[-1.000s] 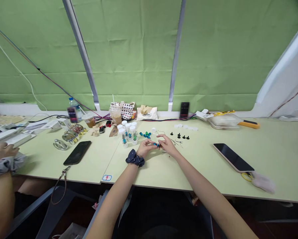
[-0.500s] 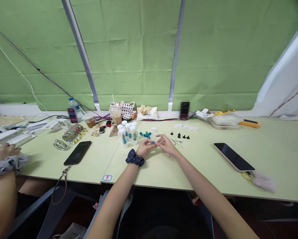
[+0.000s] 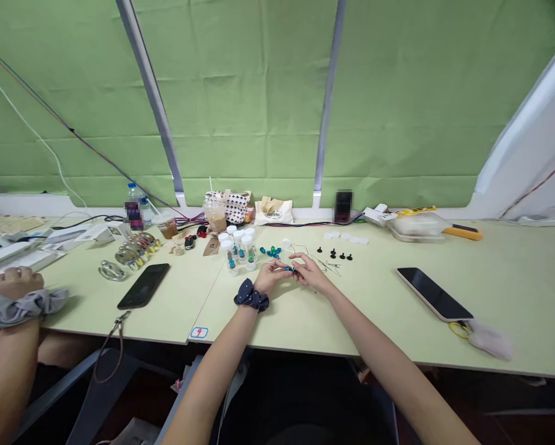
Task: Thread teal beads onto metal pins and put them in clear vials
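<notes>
My left hand [image 3: 269,277] and my right hand [image 3: 309,272] meet above the table, fingertips closed on a small glossy blue piece [image 3: 289,269]. A dark bit shows at its right end; its exact kind is too small to tell. Just beyond my fingers lie several loose blue and green pieces [image 3: 271,251]. To the left stand clear vials [image 3: 241,252] with white caps, holding similar coloured pieces. Thin metal rods [image 3: 333,266] and small black flanged parts [image 3: 334,254] lie right of my right hand. Behind them is a row of white caps [image 3: 346,237].
A dark phone [image 3: 144,286] and metal clasps [image 3: 136,249] lie left. Another phone [image 3: 434,293] with a fluffy charm is at the right. Drink cups [image 3: 216,217], pouches [image 3: 274,212] and a plastic box [image 3: 418,227] line the back. Another person's hand [image 3: 15,283] rests far left.
My fingers have shifted slightly around the blue piece, and a dark bit now shows beside it. The other person's hand at far left has moved a little rightward.
</notes>
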A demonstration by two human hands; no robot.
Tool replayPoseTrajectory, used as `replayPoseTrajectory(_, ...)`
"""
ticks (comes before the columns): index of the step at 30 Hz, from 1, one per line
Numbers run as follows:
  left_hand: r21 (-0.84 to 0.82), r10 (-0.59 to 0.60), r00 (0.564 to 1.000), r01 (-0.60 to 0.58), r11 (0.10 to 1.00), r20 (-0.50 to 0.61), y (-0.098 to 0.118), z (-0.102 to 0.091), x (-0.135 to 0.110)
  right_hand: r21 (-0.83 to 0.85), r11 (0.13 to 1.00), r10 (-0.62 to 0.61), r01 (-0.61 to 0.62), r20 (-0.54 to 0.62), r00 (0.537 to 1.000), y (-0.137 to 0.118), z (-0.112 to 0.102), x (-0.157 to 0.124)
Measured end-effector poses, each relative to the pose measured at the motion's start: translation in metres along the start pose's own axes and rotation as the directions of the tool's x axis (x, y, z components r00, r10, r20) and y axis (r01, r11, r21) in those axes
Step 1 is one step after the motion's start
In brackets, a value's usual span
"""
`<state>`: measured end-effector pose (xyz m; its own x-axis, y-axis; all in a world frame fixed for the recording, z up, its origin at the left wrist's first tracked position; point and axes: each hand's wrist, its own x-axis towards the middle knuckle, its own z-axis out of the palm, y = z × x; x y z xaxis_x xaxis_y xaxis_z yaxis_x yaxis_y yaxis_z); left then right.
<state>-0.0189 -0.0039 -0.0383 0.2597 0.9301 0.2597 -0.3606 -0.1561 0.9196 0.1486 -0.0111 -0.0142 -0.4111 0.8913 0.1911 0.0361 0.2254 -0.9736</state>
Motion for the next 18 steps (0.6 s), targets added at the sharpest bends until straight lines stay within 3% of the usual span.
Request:
replayPoseTrajectory(5, -0.021, 0.001, 0.999, -0.002, 1.0, -0.041, 0.0035, 0.0024, -0.0011, -0.006, 0.999, -0.051, 0.051, -0.052, 0.997, -0.0023, -0.0006, -0.0009)
replayPoseTrajectory(18, 0.018, -0.017, 1.0, 0.017, 1.0, -0.004, 0.0018, 0.0, -0.0004, 0.038, 0.999, -0.01, 0.011, -0.029, 1.0, 0.0001, -0.0026, 0.0004)
